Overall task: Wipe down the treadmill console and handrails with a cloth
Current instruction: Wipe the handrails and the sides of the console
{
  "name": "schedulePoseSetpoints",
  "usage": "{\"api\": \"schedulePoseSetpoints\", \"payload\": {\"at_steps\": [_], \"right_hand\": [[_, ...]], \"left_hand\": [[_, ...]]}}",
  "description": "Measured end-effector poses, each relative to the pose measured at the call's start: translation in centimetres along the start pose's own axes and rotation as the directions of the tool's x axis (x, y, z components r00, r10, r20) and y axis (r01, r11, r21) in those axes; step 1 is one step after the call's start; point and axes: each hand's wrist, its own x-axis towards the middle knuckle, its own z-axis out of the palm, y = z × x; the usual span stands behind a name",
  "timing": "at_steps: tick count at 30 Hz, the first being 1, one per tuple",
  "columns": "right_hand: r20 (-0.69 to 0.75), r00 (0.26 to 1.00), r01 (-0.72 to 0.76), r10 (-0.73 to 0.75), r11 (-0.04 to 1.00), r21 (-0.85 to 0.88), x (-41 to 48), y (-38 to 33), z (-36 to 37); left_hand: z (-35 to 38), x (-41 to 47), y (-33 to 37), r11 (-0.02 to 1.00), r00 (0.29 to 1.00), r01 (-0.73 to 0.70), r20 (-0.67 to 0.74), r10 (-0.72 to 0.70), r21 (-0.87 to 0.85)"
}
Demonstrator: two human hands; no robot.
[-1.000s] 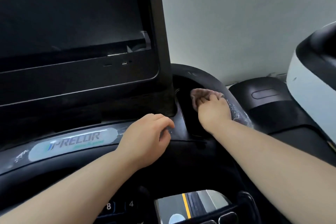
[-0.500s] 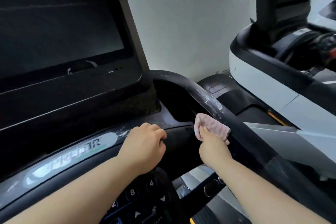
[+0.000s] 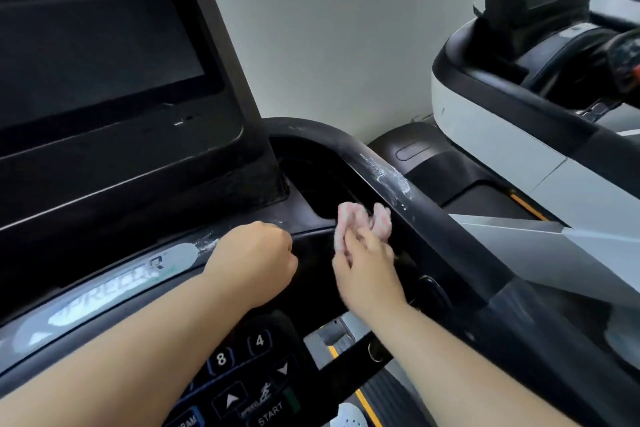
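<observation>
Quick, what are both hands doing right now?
Left hand: closed in a fist on the console, nothing seen in it.
Right hand: holding the pink cloth.

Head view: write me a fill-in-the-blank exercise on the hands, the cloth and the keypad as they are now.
The cloth held by the right hand is coloured ____.
The left hand is curled into a ____ on the console.
The keypad digits in view are 8 and ____.
Missing words: pink; fist; 4.
</observation>
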Motion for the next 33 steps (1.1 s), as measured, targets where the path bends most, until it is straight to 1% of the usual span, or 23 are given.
{"api": "schedulePoseSetpoints", "payload": {"at_steps": [2, 3, 4, 5, 6, 8, 9, 10, 11, 12, 13, 14, 15, 17, 21, 23, 24, 26, 28, 29, 31, 32, 33], "right_hand": [[0.062, 0.984, 0.154, -0.168, 0.97, 0.187, -0.9, -2.0, 0.9], [0.094, 0.969, 0.198, -0.228, 0.947, 0.255, -1.1, -1.9, 1.1], [0.096, 0.963, 0.216, -0.251, 0.935, 0.283, -0.9, -1.2, 1.0], [0.084, 0.971, 0.195, -0.225, 0.943, 0.271, -0.4, 0.1, 0.6], [0.058, 0.986, 0.138, -0.155, 0.962, 0.238, 0.1, 1.7, 0.1], [0.012, 1.0, -0.027, 0.025, 0.984, 0.176, 0.4, 4.5, -1.2], [0.013, 0.999, -0.045, 0.044, 0.982, 0.182, 0.3, 5.4, -1.6], [0.037, 0.999, -0.023, 0.016, 0.978, 0.208, 0.1, 5.8, -1.6], [0.066, 0.998, -0.001, -0.017, 0.965, 0.261, 0.0, 5.9, -1.5], [0.098, 0.995, -0.013, -0.021, 0.94, 0.341, -0.3, 5.9, -1.5], [0.119, 0.993, -0.047, -0.005, 0.903, 0.427, -0.4, 6.1, -1.5], [0.12, 0.992, -0.085, 0.027, 0.86, 0.503, -0.4, 6.7, -1.6], [0.112, 0.992, -0.115, 0.063, 0.825, 0.553, -0.4, 7.3, -1.9], [0.076, 0.991, -0.136, 0.113, 0.794, 0.592, -0.7, 8.7, -2.7], [0.007, 0.996, -0.077, 0.086, 0.848, 0.525, -1.8, 10.2, -4.3], [-0.023, 0.996, -0.067, 0.091, 0.86, 0.506, -2.3, 10.6, -4.7], [-0.037, 0.995, -0.063, 0.093, 0.867, 0.495, -2.5, 10.9, -4.6], [-0.068, 0.994, -0.039, 0.081, 0.879, 0.475, -2.6, 11.0, -4.2], [-0.073, 0.995, -0.029, 0.072, 0.882, 0.47, -2.5, 10.5, -4.0], [-0.059, 0.996, -0.034, 0.068, 0.892, 0.452, -2.1, 10.1, -4.1], [-0.033, 0.998, -0.035, 0.053, 0.916, 0.4, -1.0, 9.3, -4.0], [-0.024, 0.999, -0.033, 0.045, 0.928, 0.372, -0.7, 8.8, -3.6], [-0.022, 0.999, -0.037, 0.048, 0.935, 0.354, -0.5, 8.4, -3.1]], "left_hand": [[-0.3, 0.5, 1.1, 0.997, 0.999, 0.034, 0.019, -0.036, 0.068], [-0.4, 0.7, 1.5, 0.994, 0.998, 0.044, 0.038, -0.048, 0.098], [-0.6, 0.9, 1.9, 0.991, 0.996, 0.061, 0.056, -0.067, 0.118], [-0.8, 1.0, 2.0, 0.989, 0.994, 0.087, 0.06, -0.094, 0.118], [-1.0, 1.1, 2.2, 0.986, 0.989, 0.131, 0.06, -0.138, 0.103], [-1.3, 1.4, 2.9, 0.971, 0.973, 0.228, 0.026, -0.23, 0.074], [-1.0, 1.7, 3.5, 0.969, 0.972, 0.235, -0.018, -0.234, 0.079], [-0.5, 2.0, 4.3, 0.975, 0.978, 0.201, -0.071, -0.195, 0.092], [0.4, 2.4, 5.2, 0.991, 0.987, 0.116, -0.122, -0.106, 0.072], [1.3, 2.7, 6.3, 1.0, 0.99, -0.013, -0.139, 0.013, -0.001], [2.3, 3.1, 7.3, 0.987, 0.984, -0.152, -0.103, 0.145, -0.06], [3.1, 3.5, 8.1, 0.96, 0.963, -0.265, -0.081, 0.258, -0.085], [3.9, 3.9, 8.9, 0.944, 0.944, -0.326, -0.074, 0.321, -0.061], [5.1, 4.8, 10.1, 0.95, 0.947, -0.31, -0.075, 0.312, 0.046], [5.3, 7.2, 12.9, 0.939, 0.96, -0.244, -0.077, 0.27, 0.242], [5.6, 7.9, 13.7, 0.915, 0.946, -0.251, -0.119, 0.301, 0.316], [5.9, 8.1, 13.4, 0.905, 0.93, -0.283, -0.139, 0.34, 0.318], [5.5, 8.4, 12.1, 0.887, 0.92, -0.352, -0.063, 0.387, 0.298], [3.8, 8.0, 10.1, 0.881, 0.931, -0.349, 0.01, 0.365, 0.319], [2.4, 7.9, 8.9, 0.875, 0.942, -0.328, 0.048, 0.333, 0.356], [-0.1, 8.0, 6.7, 0.87, 0.972, -0.233, 0.109, 0.206, 0.435], [-1.0, 7.8, 5.8, 0.86, 0.975, -0.207, 0.167, 0.144, 0.466], [-1.0, 7.6, 5.3, 0.861, 0.967, -0.213, 0.224, 0.119, 0.462]]}}
